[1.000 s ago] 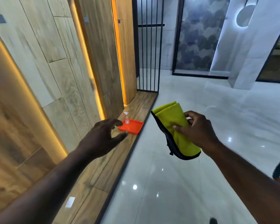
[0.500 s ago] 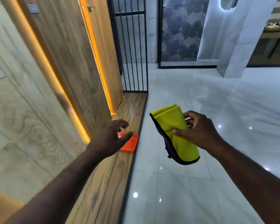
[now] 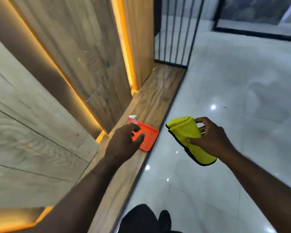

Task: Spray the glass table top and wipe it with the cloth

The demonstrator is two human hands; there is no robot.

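My right hand [image 3: 210, 138] grips a folded yellow cloth [image 3: 190, 137] with a dark edge, held in the air over the glossy white floor. My left hand [image 3: 124, 140] reaches forward and down with its fingers apart, holding nothing, just above an orange tray [image 3: 149, 138] that lies on a wooden ledge. A small clear spray bottle [image 3: 132, 119] with a white and red head stands at the tray's far left corner, just beyond my left fingertips. No glass table top is in view.
The wooden ledge [image 3: 154, 98] runs along a wood-panelled wall [image 3: 57, 81] with orange light strips. A black barred screen [image 3: 175, 31] closes the far end. The shiny tiled floor [image 3: 242, 81] spreads to the right. My dark trouser legs [image 3: 146, 219] show at the bottom.
The view has tilted down and come closer to the tray. My left hand has dropped toward the tray and the spray bottle. The right hand keeps the cloth.
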